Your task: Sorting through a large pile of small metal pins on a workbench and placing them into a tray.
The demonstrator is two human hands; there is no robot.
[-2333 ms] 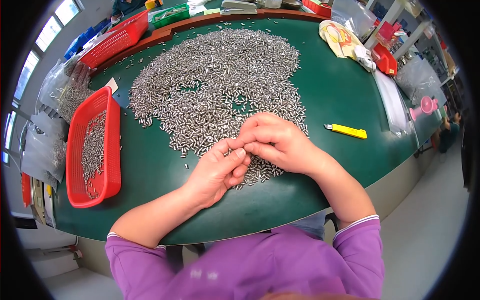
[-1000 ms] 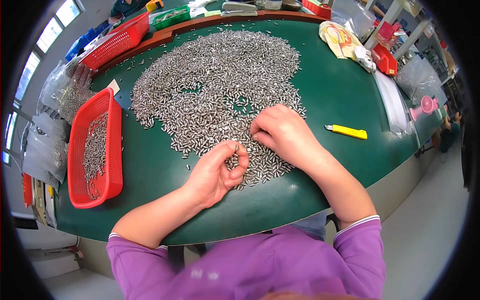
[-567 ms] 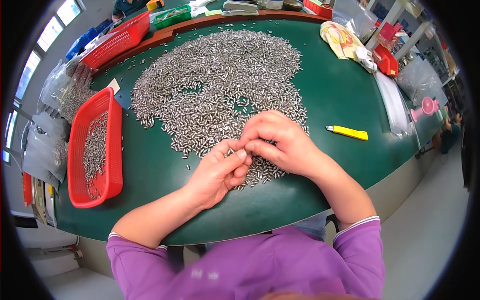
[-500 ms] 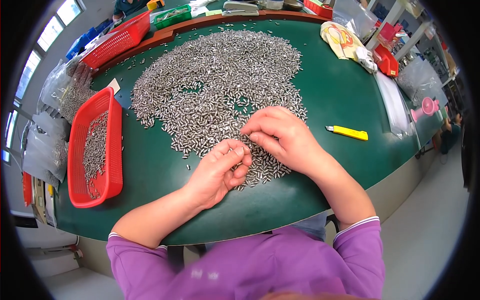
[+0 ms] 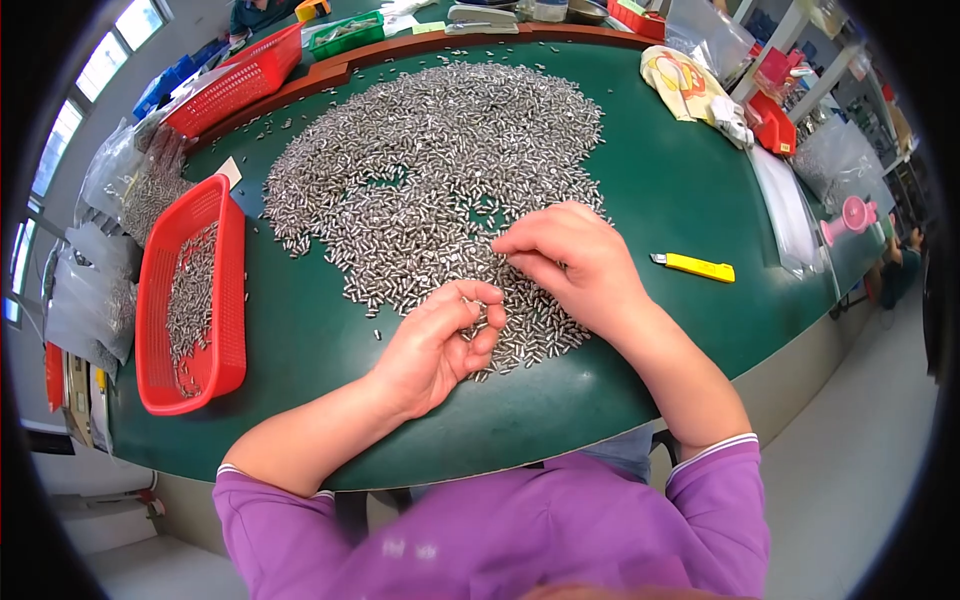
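A broad heap of small silvery metal pins point(image 5: 450, 140) covers the middle of the green tabletop. At the heap's near edge my left hand point(image 5: 436, 338) is curled with its palm partly turned up; whatever lies inside its fingers is too small to make out. Just to its right and a little farther off, my right hand point(image 5: 585, 262) hovers over the pins. Its thumb and index finger are drawn together in a pinch, and what they hold, if anything, cannot be seen. Left of the heap stands a red plastic basket point(image 5: 236, 300) with more of these pins inside.
A yellow utility knife point(image 5: 698, 267) lies right of the heap. Bags of metal parts point(image 5: 95, 290) sit at the far left. Along the back runs a brown raised edge point(image 5: 420, 42), with another red basket point(image 5: 240, 85) behind it. A pink fan point(image 5: 852, 215) stands at right.
My right hand has drawn slightly away from the left, up and to the right. The thumb and index finger of my left hand have parted a little.
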